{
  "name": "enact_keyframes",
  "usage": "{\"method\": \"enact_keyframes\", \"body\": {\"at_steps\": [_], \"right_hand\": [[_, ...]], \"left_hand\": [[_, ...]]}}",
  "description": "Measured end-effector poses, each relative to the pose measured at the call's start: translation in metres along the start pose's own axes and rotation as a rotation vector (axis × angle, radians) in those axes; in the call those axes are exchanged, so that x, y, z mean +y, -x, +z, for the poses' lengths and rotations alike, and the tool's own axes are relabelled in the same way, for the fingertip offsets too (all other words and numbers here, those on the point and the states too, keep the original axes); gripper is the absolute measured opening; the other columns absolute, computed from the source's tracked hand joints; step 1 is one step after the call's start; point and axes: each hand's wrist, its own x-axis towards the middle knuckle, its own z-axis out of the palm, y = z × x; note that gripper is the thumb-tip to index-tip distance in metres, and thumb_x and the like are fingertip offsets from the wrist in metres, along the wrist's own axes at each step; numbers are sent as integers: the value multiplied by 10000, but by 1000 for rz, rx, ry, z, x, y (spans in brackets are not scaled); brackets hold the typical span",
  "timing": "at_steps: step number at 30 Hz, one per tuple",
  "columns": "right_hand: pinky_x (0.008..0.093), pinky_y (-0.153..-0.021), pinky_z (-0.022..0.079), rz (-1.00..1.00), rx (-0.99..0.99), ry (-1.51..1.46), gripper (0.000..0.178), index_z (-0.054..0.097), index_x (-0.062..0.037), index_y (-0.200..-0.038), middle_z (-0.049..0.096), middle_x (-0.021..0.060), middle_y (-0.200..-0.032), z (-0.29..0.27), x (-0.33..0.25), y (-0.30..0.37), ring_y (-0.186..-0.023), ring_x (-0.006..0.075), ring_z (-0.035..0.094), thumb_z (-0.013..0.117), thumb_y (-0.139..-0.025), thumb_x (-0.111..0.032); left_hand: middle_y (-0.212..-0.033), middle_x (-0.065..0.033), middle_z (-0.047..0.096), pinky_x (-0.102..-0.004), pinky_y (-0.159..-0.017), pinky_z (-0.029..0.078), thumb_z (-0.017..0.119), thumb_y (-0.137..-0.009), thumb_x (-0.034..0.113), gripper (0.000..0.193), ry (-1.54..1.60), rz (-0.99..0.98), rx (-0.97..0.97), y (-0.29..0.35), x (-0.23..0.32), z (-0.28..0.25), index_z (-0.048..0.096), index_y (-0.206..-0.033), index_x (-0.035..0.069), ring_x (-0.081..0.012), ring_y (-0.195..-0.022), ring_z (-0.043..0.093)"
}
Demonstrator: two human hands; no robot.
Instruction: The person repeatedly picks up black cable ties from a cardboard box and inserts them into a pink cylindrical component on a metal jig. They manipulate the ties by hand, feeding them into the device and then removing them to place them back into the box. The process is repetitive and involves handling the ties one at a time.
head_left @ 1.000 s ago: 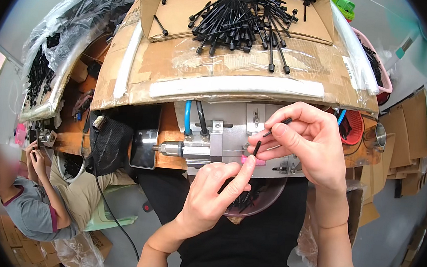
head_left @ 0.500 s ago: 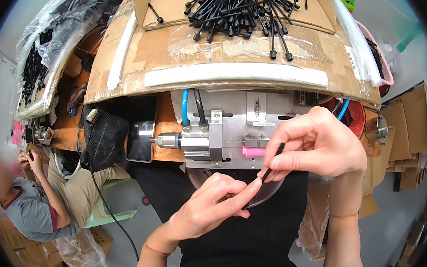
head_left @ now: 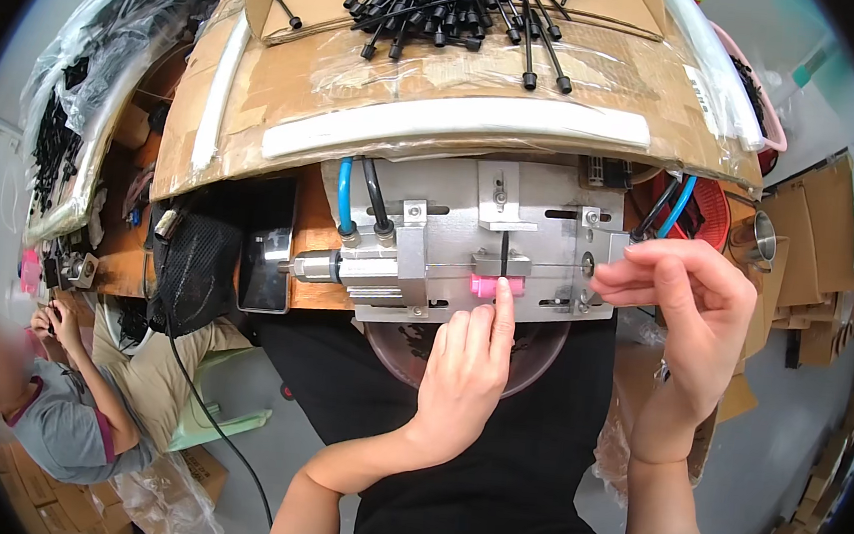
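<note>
A thin black plastic rod (head_left: 506, 243) lies in the notch of a small metal holder (head_left: 487, 263), its far end near an upright metal bracket (head_left: 499, 194). My left hand (head_left: 460, 380) has its index finger stretched out, the tip at the rod's near end and the pink piece (head_left: 483, 286) in front of the holder. Its other fingers are bent and its thumb is hidden. Beside the right-hand metal block (head_left: 604, 247) of the machine, my right hand (head_left: 690, 308) is raised with fingers extended and thumb apart, nothing visible in it.
Many black rods with knobbed ends (head_left: 447, 13) lie on the cardboard (head_left: 402, 79) above the machine. A metal cylinder (head_left: 371, 278) with blue and black hoses is at the left. Below sits a translucent bowl (head_left: 390, 349). A co-worker (head_left: 75, 410) sits far left.
The black rod has left my hands and now lies in the holder. My left hand has moved up to it with the index finger extended; my right hand has let go and shifted right.
</note>
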Motion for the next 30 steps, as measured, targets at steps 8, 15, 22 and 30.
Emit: {"method": "enact_keyframes", "body": {"at_steps": [8, 15, 22, 30], "right_hand": [[318, -718, 600, -15, 58, 14, 148, 668, 97, -938, 701, 172, -828, -13, 10, 10, -788, 232, 715, 566, -946, -10], [269, -618, 492, -349, -17, 501, 44, 691, 33, -871, 672, 90, -763, -6, 16, -54, -658, 155, 623, 658, -842, 39], [401, -705, 518, -1016, -472, 1181, 32, 580, -30, -781, 599, 101, -775, 18, 18, -174, -774, 308, 626, 600, -756, -27], [250, -679, 499, -520, -467, 405, 189, 650, 11, -1073, 713, 92, -894, -20, 7, -183, -779, 122, 660, 605, -889, 4]], "left_hand": [[-893, -63, 499, -264, -755, 458, 622, -783, 76, 637, -147, 55, -8, -4, 0, -6, 447, -1374, -85, -179, -812, 514], [-880, -113, 569, -397, -817, 460, 533, -826, -91, 434, 158, 147, 289, -91, -59, -74, 585, -1240, 28, -297, -882, 555], [-964, -162, 623, -424, -740, 493, 629, -829, -20, 147, 47, 134, 264, -246, -130, -86, 664, -962, 31, -347, -825, 617], [-899, -148, 643, -358, -776, 514, 613, -862, -45, 125, 247, 84, 591, -191, -113, -107, 670, -962, 0, -286, -877, 656]]}}
